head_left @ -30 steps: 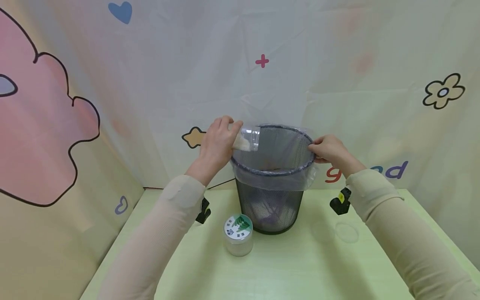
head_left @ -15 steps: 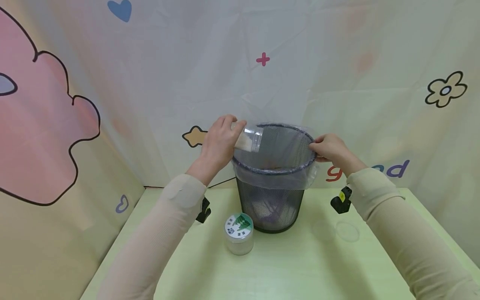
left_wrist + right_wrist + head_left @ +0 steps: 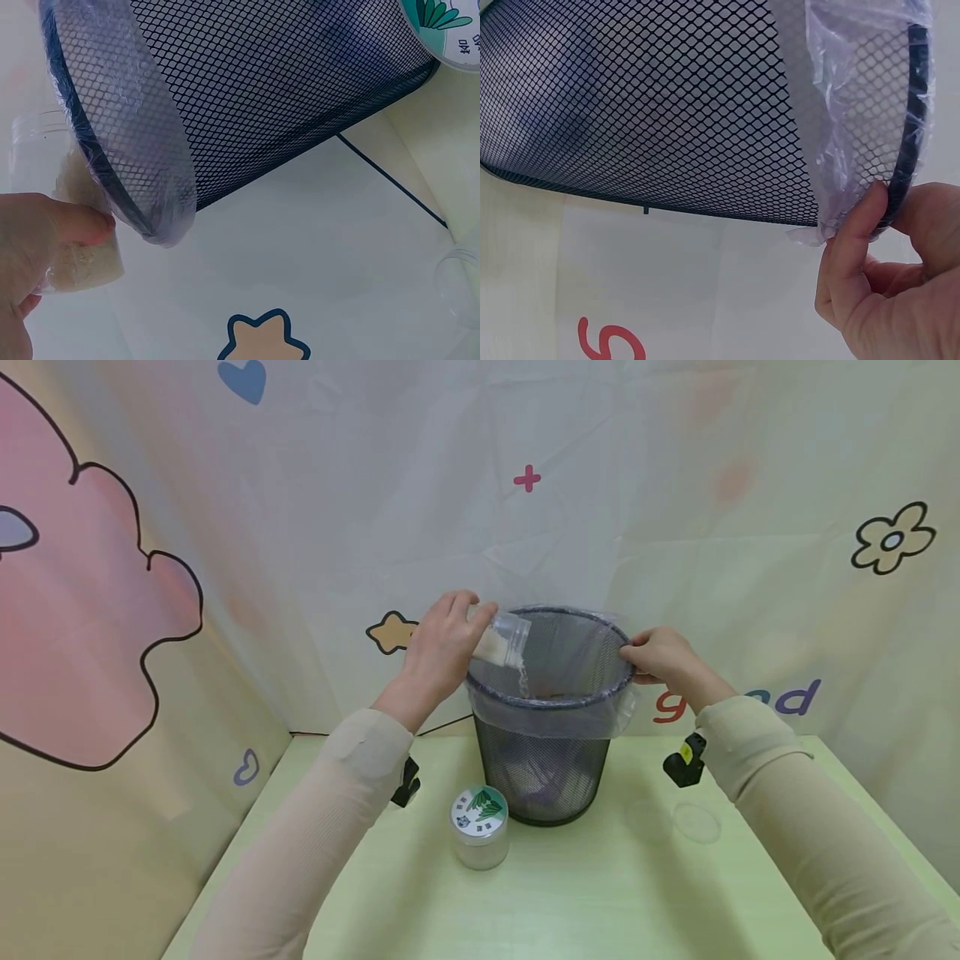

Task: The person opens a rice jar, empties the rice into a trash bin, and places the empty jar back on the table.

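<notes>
We judge the step in hand to be pouring: the left hand (image 3: 442,642) grasps a tilted jar (image 3: 512,628), pale grains (image 3: 492,648) spilling from it into the bin (image 3: 543,772) between the hands. The right hand (image 3: 663,655) pinches the lined rim (image 3: 917,97). Next, we think, calls for tipping further. Below the left hand stands a lidded jar (image 3: 480,852), contents unclear.

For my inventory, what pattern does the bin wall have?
Bin wall: dark diamond mesh, clearest in right wrist view.
</notes>
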A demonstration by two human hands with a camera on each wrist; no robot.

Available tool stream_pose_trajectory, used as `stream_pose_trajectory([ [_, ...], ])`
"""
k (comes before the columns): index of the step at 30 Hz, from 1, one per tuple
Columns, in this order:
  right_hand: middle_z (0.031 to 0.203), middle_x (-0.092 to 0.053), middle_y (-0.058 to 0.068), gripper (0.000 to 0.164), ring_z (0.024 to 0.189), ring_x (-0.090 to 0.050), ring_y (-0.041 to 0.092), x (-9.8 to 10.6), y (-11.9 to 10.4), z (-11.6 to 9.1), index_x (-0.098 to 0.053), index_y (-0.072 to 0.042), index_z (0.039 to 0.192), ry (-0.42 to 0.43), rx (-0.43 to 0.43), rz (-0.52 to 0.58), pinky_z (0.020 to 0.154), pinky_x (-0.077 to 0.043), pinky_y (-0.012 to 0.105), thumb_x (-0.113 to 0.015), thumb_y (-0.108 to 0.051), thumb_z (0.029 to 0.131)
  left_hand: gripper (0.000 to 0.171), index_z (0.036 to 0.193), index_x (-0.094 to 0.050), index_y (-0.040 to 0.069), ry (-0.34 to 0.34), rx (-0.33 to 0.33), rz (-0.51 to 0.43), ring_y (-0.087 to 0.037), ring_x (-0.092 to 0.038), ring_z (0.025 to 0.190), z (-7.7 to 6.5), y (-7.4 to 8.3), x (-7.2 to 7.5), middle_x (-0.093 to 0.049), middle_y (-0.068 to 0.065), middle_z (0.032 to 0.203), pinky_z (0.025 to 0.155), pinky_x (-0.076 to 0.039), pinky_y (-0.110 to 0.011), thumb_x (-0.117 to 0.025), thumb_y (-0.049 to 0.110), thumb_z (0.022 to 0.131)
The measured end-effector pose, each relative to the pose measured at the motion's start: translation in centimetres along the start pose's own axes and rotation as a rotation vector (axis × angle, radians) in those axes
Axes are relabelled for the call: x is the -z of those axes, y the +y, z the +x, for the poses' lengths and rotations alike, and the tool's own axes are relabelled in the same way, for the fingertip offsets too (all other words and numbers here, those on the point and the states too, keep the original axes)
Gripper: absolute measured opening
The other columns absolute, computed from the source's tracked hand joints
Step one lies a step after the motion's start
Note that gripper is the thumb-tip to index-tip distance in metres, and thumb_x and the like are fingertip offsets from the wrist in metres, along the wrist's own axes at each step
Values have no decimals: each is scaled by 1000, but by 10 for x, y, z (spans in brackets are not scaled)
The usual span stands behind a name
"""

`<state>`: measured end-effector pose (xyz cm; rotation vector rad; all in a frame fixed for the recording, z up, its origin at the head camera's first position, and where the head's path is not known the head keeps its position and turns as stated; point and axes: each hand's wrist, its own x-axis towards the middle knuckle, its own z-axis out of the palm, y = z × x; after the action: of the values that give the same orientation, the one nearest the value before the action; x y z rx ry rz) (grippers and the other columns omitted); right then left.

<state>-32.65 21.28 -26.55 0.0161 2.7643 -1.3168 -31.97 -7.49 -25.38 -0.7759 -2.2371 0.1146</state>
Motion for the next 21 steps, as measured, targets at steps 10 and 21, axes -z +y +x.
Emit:
stream_pose_trajectory([
  [10, 97, -51, 12, 42, 65, -52, 3, 1, 0, 2, -47, 11, 124, 3, 12, -22, 60, -50, 15, -44, -17, 92, 48, 124, -53, 10, 6, -23, 51, -29, -49, 113, 1, 1, -1, -52, -16, 121, 95, -44, -34, -58, -10, 81],
  [21, 92, -51, 9, 41, 64, -52, 3, 2, 2, 5, -49, 10, 122, -1, 12, -18, 59, -50, 15, -45, -17, 92, 49, 122, -53, 8, 16, -48, 59, -30, -50, 112, 2, 0, -2, -53, -17, 120, 96, -43, -34, -60, -11, 78],
])
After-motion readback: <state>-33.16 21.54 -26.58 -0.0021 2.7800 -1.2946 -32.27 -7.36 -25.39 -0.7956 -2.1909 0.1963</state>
